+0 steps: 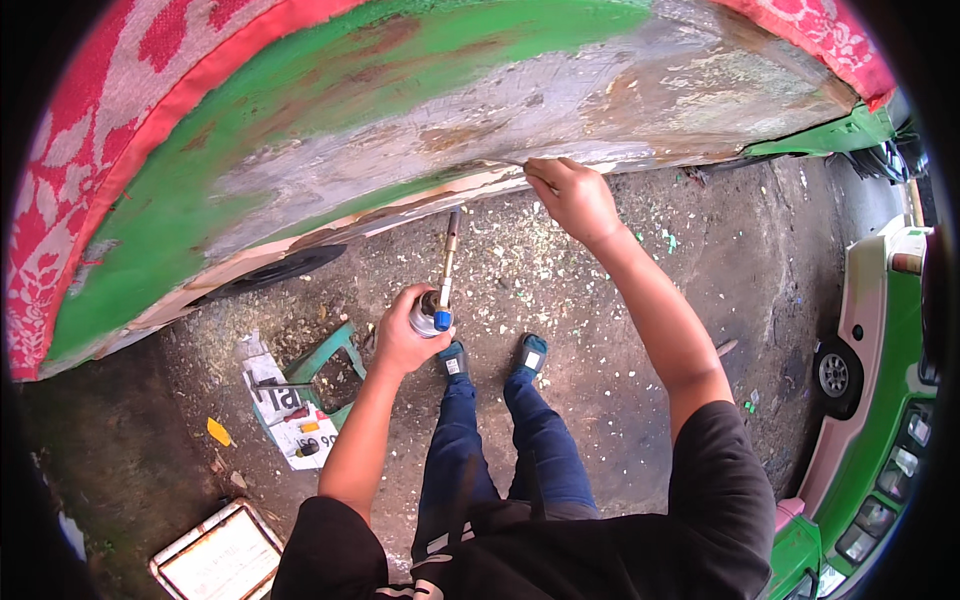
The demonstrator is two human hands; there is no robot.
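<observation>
My left hand is wrapped round the canister of a gas blowtorch with a blue knob. Its brass-coloured nozzle points up toward the lower edge of a vehicle's side panel, and I cannot make out a flame. My right hand is closed on a thin tool, seemingly a scraper, whose dark blade lies along the panel's lower part. Green paint covers part of that panel; elsewhere grey and brown bare patches show, with a cream strip along the bottom.
Paint flakes litter the concrete floor around my feet. A green frame-like piece and a printed sheet lie to the left, near a white framed panel. Red patterned cloth borders the side panel. A green-and-white vehicle stands at right.
</observation>
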